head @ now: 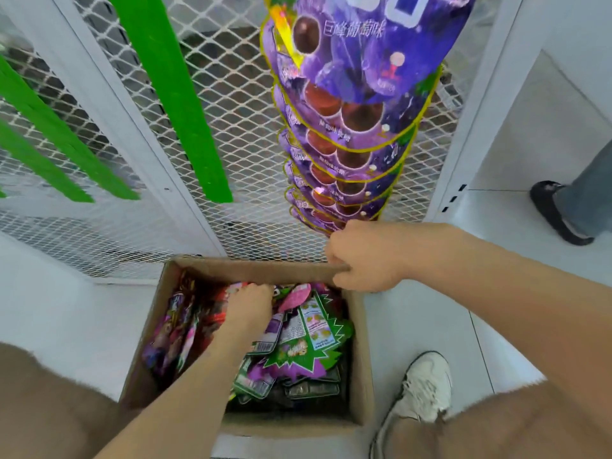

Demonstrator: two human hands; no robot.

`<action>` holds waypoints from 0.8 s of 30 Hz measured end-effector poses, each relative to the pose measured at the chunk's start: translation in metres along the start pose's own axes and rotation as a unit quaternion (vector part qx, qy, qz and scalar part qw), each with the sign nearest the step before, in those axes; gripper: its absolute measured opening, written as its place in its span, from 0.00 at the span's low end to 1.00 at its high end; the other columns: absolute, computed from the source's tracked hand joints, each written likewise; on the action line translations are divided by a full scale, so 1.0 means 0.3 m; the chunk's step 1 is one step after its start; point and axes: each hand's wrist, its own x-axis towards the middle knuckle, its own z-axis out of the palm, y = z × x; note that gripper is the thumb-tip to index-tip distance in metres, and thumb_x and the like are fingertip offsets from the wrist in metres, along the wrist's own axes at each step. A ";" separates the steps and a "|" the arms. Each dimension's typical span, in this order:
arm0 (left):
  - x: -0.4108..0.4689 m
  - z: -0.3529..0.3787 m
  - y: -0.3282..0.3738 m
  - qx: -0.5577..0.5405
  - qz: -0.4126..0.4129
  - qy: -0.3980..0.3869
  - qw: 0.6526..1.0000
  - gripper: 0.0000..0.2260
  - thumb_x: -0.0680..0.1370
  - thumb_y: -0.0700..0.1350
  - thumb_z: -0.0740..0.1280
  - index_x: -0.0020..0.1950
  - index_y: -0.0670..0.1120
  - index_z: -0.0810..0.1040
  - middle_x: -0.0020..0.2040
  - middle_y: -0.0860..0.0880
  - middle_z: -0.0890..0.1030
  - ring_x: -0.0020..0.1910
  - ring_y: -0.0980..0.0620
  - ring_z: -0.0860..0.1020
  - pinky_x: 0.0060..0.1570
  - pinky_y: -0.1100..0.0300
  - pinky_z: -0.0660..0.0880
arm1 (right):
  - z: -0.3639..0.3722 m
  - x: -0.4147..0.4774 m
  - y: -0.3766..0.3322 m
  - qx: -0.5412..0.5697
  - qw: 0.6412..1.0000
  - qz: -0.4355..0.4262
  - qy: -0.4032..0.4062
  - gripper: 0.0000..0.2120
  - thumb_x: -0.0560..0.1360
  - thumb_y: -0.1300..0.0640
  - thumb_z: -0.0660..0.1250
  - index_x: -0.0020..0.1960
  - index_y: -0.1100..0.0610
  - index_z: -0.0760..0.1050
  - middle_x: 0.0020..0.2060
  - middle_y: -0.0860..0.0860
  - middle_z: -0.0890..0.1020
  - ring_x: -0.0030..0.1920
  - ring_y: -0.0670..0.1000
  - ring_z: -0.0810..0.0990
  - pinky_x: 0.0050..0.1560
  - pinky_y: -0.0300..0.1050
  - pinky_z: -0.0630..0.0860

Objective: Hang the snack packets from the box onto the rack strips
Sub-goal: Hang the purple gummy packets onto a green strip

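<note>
While the far-left green strips [49, 137] hang bare on the mesh rack [231, 77], that side counts as not started. The middle green strip [175, 101] is the same, with nothing clipped on it.

Below it the box [145, 339] sits open on the floor, hard against the rack foot. It holds a heap of loose packets [308, 342], mixed purple, green and red, so there is plenty of stock left to hang.

The left hand [248, 309] is down inside the box with its back up and its fingers buried in the pile. I can't tell from this angle whether it has one pinched or is just rummaging.

Right of the bare strips, one column is loaded. The purple grape packets [347, 144] overlap from the top of the frame down, and the lowest ends just above the box's far rim. That strip looks full to me.

The right hand [361, 256] grips that far rim near the right corner, fingers curled over the cardboard, just under the lowest hung packet. The hands are apart, one in the box and one on its edge.

My read is one strip done and at least three visible strips to go, so this is early. The step in hand looks like fetching the next packet, with the bare middle strip as the likely target.

At far right are a white shoe [424, 389] beside the box and another person's dark shoe [556, 210] well off. Neither is part of the job.
</note>
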 end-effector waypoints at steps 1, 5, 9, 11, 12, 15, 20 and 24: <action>-0.009 -0.010 0.005 0.017 0.010 0.008 1.000 0.10 0.81 0.41 0.61 0.57 0.50 0.80 0.53 0.45 0.86 0.56 0.42 0.84 0.57 0.49 0.77 | -0.002 0.003 -0.001 -0.004 1.000 -0.002 -0.005 0.16 0.80 0.51 0.64 0.36 0.54 0.65 0.33 0.51 0.72 0.42 0.58 0.78 0.40 0.50 0.77; -0.026 -0.011 -0.030 -0.067 0.037 0.027 0.997 0.10 0.79 0.37 0.63 0.51 0.52 0.78 0.51 0.49 0.82 0.53 0.42 0.83 0.54 0.47 0.75 | -0.020 0.011 -0.027 -0.009 1.000 -0.011 -0.020 0.19 0.81 0.54 0.63 0.33 0.56 0.64 0.30 0.52 0.69 0.41 0.58 0.75 0.42 0.52 0.77; -0.046 -0.100 -0.053 -0.284 0.068 0.033 0.956 0.13 0.83 0.38 0.62 0.47 0.56 0.73 0.42 0.54 0.81 0.41 0.49 0.79 0.45 0.53 0.77 | -0.032 0.006 -0.057 -0.006 1.000 0.016 -0.021 0.16 0.80 0.59 0.63 0.35 0.56 0.64 0.32 0.53 0.71 0.39 0.59 0.75 0.39 0.51 0.76; -0.072 -0.213 -0.049 -0.368 0.083 0.062 0.924 0.14 0.84 0.35 0.62 0.46 0.53 0.75 0.37 0.58 0.78 0.36 0.59 0.74 0.40 0.62 0.72 | -0.042 -0.011 -0.066 0.027 0.997 0.069 -0.014 0.18 0.83 0.54 0.63 0.36 0.57 0.66 0.33 0.53 0.71 0.34 0.54 0.73 0.34 0.46 0.71; -0.087 -0.274 -0.049 -0.403 0.091 0.072 0.908 0.14 0.84 0.34 0.63 0.46 0.52 0.76 0.36 0.59 0.78 0.35 0.60 0.74 0.38 0.64 0.70 | -0.055 -0.026 -0.074 0.066 0.993 0.102 -0.006 0.20 0.84 0.49 0.62 0.37 0.58 0.67 0.34 0.54 0.73 0.34 0.53 0.74 0.33 0.45 0.70; -0.147 -0.434 -0.045 -0.484 0.131 0.063 0.863 0.11 0.85 0.35 0.63 0.48 0.49 0.79 0.39 0.58 0.82 0.36 0.58 0.79 0.41 0.58 0.76 | -0.091 -0.060 -0.089 0.236 0.954 0.178 0.046 0.27 0.86 0.40 0.53 0.40 0.60 0.72 0.46 0.62 0.82 0.49 0.62 0.82 0.51 0.48 0.78; -0.261 -0.657 -0.035 -0.508 0.197 0.024 0.838 0.06 0.85 0.42 0.65 0.51 0.48 0.81 0.44 0.39 0.84 0.41 0.48 0.80 0.48 0.49 0.79 | -0.100 -0.119 -0.120 0.555 0.790 0.219 0.142 0.19 0.79 0.50 0.70 0.48 0.69 0.78 0.39 0.67 0.86 0.39 0.63 0.88 0.47 0.63 0.86; -0.326 -0.758 -0.009 -0.439 0.239 0.032 0.866 0.02 0.81 0.39 0.72 0.50 0.43 0.85 0.44 0.49 0.88 0.44 0.49 0.85 0.50 0.55 0.81 | -0.088 -0.148 -0.133 0.574 0.779 0.209 0.143 0.06 0.74 0.67 0.69 0.49 0.70 0.78 0.35 0.64 0.86 0.35 0.62 0.88 0.42 0.62 0.86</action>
